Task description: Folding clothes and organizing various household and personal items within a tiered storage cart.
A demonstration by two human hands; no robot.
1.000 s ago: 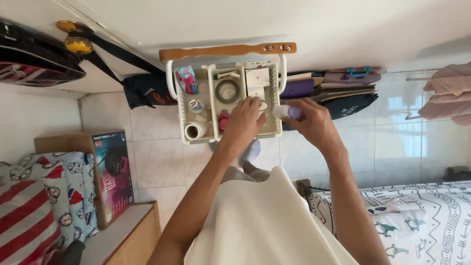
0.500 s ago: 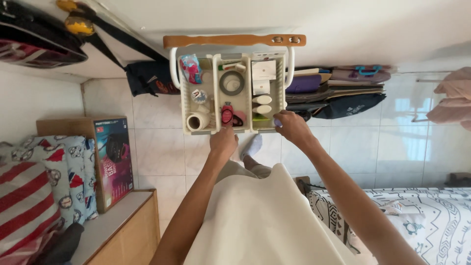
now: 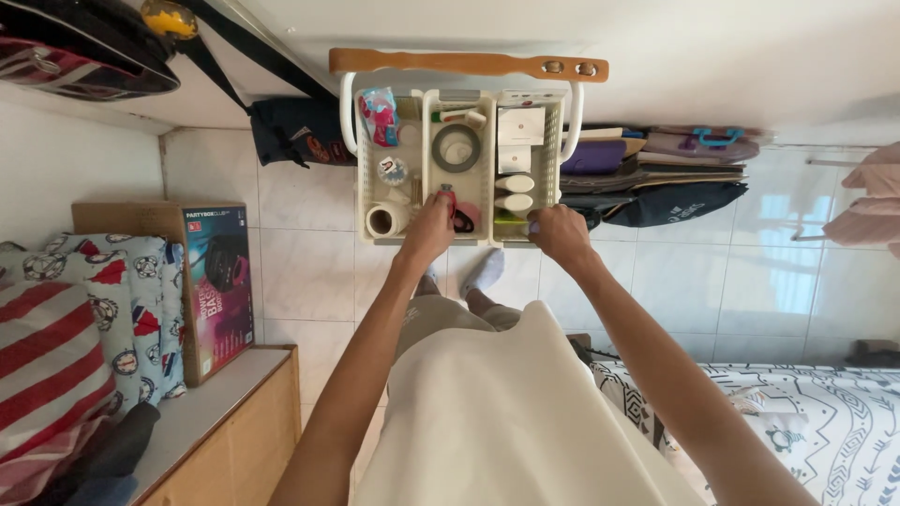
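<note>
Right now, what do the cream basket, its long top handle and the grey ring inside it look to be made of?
The basket looks like moulded matte plastic, going by its slotted cream walls. Its handle seems to be varnished wood: tan, faintly grained, with two metal-looking fasteners. The grey ring is probably a roll of tape, though the material is unclear.

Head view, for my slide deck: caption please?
Left hand on red item, right hand at cream basket edge.
</note>
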